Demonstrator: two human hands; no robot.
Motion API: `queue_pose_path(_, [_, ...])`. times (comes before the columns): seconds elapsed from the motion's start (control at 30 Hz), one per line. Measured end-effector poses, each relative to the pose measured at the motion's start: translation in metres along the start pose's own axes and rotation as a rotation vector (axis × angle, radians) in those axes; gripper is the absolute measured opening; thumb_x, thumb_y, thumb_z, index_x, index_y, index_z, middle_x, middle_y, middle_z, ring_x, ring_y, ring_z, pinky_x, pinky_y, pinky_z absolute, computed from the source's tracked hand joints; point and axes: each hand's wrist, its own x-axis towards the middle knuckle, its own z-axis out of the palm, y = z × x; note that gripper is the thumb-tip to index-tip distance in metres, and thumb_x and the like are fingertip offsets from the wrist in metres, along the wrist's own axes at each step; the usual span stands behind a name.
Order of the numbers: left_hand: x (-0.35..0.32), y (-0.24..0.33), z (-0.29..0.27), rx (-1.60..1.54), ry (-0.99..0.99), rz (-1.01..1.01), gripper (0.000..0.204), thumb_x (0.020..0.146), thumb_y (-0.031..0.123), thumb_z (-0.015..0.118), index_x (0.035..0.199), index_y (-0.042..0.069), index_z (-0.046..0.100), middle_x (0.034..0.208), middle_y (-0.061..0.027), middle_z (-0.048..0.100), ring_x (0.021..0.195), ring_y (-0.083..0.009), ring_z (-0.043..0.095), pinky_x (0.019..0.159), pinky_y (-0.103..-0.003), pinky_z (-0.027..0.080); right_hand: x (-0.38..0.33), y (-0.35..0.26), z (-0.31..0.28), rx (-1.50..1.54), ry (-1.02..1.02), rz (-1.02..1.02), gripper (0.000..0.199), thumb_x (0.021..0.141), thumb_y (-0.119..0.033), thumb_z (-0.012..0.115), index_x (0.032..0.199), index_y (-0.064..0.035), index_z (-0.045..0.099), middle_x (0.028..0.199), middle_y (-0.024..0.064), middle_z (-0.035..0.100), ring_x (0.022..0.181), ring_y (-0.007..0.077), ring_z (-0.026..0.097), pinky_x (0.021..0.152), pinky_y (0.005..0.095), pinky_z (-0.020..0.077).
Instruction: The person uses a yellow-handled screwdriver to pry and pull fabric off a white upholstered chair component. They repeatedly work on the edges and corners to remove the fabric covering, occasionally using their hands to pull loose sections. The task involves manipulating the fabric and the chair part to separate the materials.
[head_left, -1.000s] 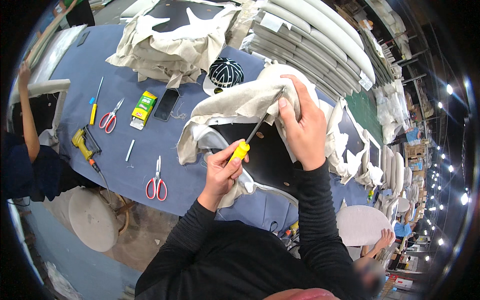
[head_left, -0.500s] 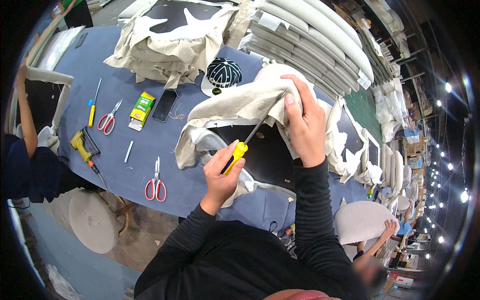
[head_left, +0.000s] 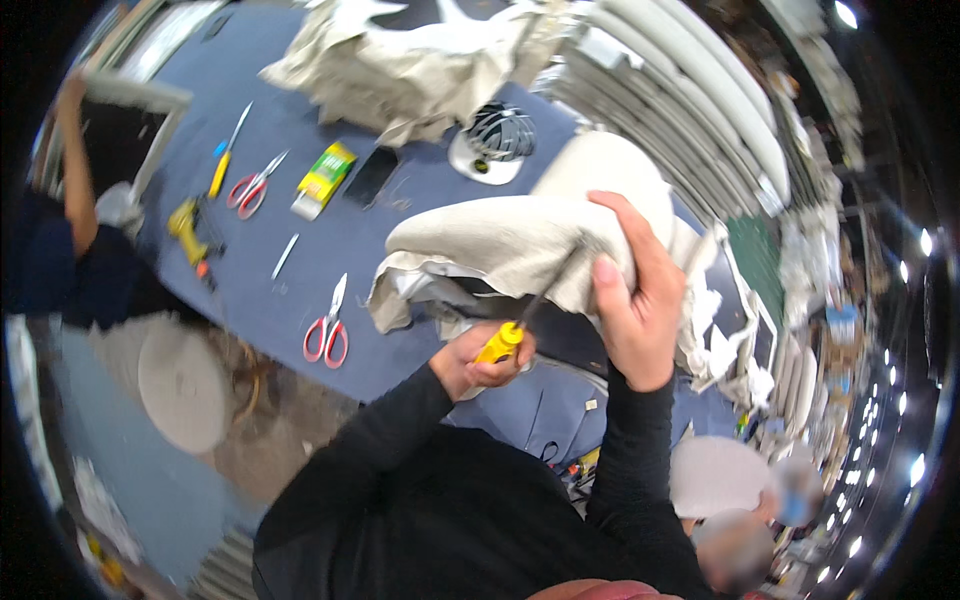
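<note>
My left hand (head_left: 480, 362) grips the yellow handle of a screwdriver (head_left: 502, 343); its dark shaft runs up and to the right under a fold of beige fabric (head_left: 500, 240). My right hand (head_left: 635, 290) clutches that fabric where it wraps a padded, rounded piece (head_left: 600, 170) above the blue table (head_left: 300, 270). The tool's tip is hidden by the cloth and my right hand. Both sleeves are black.
On the table lie red-handled scissors (head_left: 327, 325), a second red pair (head_left: 252, 188), a yellow drill (head_left: 188, 228), a green-yellow box (head_left: 325, 176), a dark phone (head_left: 371, 176) and a cap (head_left: 497, 135). More fabric (head_left: 400, 60) is heaped at the far side. Another person (head_left: 70, 240) stands left.
The view has tilted and drawn nearer. My left hand with the screwdriver has dropped slightly lower, and the fabric fold has been pulled further over the padded piece.
</note>
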Motion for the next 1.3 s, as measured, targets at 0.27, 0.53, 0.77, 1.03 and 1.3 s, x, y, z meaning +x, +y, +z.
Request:
queue_pose_path(0.27, [-0.041, -0.009, 0.037, 0.564, 0.293, 0.424, 0.075, 0.097, 0.077, 0.057, 0.102, 0.003, 0.062, 0.079, -0.0020, 0.054, 0.059, -0.0062, 0.046, 0.045, -0.022, 0.033, -0.043, 0.017, -0.010, 0.135, -0.008, 0.013, 0.062, 0.106, -0.040, 0.052, 0.147, 0.0065, 0.056, 0.147, 0.0195, 0.060, 0.134, 0.0304, 0.058, 0.117, 0.0424, 0.0411])
queue_pose_path(0.53, [-0.256, -0.064, 0.053, -0.056, 1.240, 1.553, 0.012, 0.104, 0.019, 0.067, 0.108, 0.009, 0.060, 0.079, 0.0001, 0.059, 0.068, -0.0116, 0.056, 0.063, -0.028, 0.046, -0.069, 0.085, -0.048, 0.057, 0.262, 0.002, 0.058, 0.111, -0.036, 0.046, 0.152, 0.0048, 0.054, 0.150, 0.0187, 0.059, 0.136, 0.0298, 0.057, 0.117, 0.0432, 0.0424])
queue_pose_path(0.77, [-0.248, -0.025, 0.057, 1.353, 1.927, 0.613, 0.042, 0.102, 0.016, 0.069, 0.140, 0.004, 0.055, 0.108, -0.0101, 0.064, 0.087, -0.0212, 0.064, 0.082, -0.036, 0.053, -0.109, 0.064, -0.035, -0.174, 0.447, -0.168, 0.090, 0.090, -0.051, 0.079, 0.157, 0.0001, 0.049, 0.154, 0.0207, 0.057, 0.144, 0.0350, 0.053, 0.121, 0.0459, 0.0397])
queue_pose_path(1.03, [-0.030, -0.011, 0.163, 2.588, 0.948, 0.775, 0.041, 0.089, 0.010, 0.080, 0.129, 0.005, 0.072, 0.136, -0.0170, 0.068, 0.129, -0.0363, 0.063, 0.111, -0.048, 0.047, -0.121, 0.046, -0.030, -0.108, 0.568, -0.303, 0.043, 0.091, -0.016, 0.079, 0.131, 0.0012, 0.074, 0.133, 0.0208, 0.073, 0.128, 0.0364, 0.068, 0.112, 0.0432, 0.0503])
queue_pose_path(1.3, [0.110, -0.003, 0.188, 2.671, 0.207, 0.992, 0.049, 0.081, 0.005, 0.082, 0.129, 0.013, 0.077, 0.137, -0.0120, 0.070, 0.127, -0.0347, 0.066, 0.108, -0.048, 0.051, -0.105, 0.013, -0.018, 0.229, 0.570, -0.151, 0.022, 0.103, -0.009, 0.069, 0.118, 0.0034, 0.079, 0.119, 0.0179, 0.080, 0.115, 0.0267, 0.075, 0.105, 0.0369, 0.0548])
